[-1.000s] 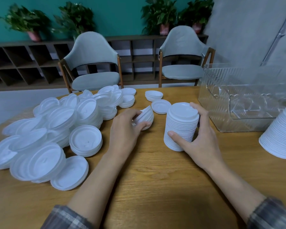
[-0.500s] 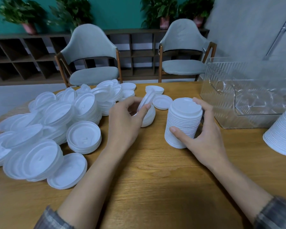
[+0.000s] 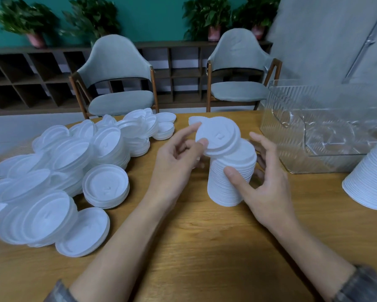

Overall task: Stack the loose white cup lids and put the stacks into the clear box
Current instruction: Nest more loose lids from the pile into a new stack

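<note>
Stacking's maybe halfway imo: left grip pinches some lids, tilted just over the stack that the right grip cups on the counter. Big pile still loose, 2nd stack waits far right. Box looks empty, tho hard to tell thru clear walls. Half a sec ago those lids were lower, left of the stack.

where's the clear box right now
In the head view the clear box stands at the far right of the table, right of the lid stack the right hand holds and behind a second stack.
</note>
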`<move>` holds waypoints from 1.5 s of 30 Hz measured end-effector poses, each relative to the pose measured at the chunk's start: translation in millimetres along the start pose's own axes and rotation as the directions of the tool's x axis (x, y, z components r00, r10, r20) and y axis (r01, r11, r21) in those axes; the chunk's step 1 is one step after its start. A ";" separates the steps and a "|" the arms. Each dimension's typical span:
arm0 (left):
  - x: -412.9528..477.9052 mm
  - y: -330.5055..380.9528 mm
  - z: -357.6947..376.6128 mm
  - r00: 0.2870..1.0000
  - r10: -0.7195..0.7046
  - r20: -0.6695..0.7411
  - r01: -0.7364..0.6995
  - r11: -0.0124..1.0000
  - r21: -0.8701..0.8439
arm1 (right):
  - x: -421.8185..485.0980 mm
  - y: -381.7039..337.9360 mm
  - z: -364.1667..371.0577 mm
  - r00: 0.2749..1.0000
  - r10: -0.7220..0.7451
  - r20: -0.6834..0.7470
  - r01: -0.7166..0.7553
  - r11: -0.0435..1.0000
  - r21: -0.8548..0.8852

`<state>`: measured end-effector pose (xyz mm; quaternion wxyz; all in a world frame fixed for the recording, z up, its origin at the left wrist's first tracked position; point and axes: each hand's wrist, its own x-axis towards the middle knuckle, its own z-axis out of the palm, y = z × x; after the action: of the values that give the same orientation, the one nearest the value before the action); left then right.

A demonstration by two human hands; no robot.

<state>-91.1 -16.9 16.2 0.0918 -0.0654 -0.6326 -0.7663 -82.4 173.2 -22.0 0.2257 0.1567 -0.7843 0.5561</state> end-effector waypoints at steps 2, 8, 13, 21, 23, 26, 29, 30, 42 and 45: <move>-0.3 -4.3 1.0 1.000 0.026 0.007 -0.027 0.993 0.111 | 0.4 0.0 -0.6 1.000 -0.004 0.017 0.004 1.000 -0.015; -9.1 -7.7 9.6 0.993 0.114 0.026 -0.116 0.957 0.265 | 1.2 2.6 0.4 0.997 -0.073 0.040 0.076 0.993 -0.091; -2.8 -9.4 1.6 0.987 0.037 0.158 -0.064 0.984 0.167 | 2.3 3.5 0.7 0.995 -0.078 0.068 0.083 0.994 -0.073; -6.6 -6.7 3.6 0.986 0.066 0.156 -0.088 0.987 0.138 | 0.2 3.7 0.9 0.996 -0.034 0.087 0.037 0.999 -0.033; -7.9 -7.7 5.5 0.986 0.091 0.140 -0.114 0.980 0.163 | 0.1 3.2 1.0 0.995 -0.047 0.093 0.051 0.998 -0.035; -8.9 -7.7 6.4 0.987 0.110 0.117 -0.130 0.975 0.179 | 0.2 3.7 0.5 0.993 -0.078 0.093 0.083 0.996 -0.044; -9.6 -7.6 5.1 0.987 0.124 0.107 -0.144 0.968 0.204 | 0.5 3.2 0.4 0.991 -0.087 0.099 0.092 0.994 -0.053; -9.5 -7.7 4.7 0.987 0.125 0.105 -0.145 0.967 0.211 | 0.4 3.1 0.3 0.991 -0.086 0.101 0.092 0.994 -0.056; -9.3 -13.1 7.5 0.990 0.008 0.139 -0.025 0.992 0.125 | -1.5 2.2 -3.1 0.990 -0.062 0.128 0.074 0.993 -0.096; -10.7 -11.6 9.6 0.990 0.027 0.136 -0.044 0.992 0.122 | -8.1 0.1 -1.6 0.987 0.000 0.164 0.019 0.993 -0.117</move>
<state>-83.4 -4.7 4.6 0.0666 -0.1222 -0.6826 -0.7174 -75.3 174.7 -25.9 0.1723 0.1919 -0.8310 0.4928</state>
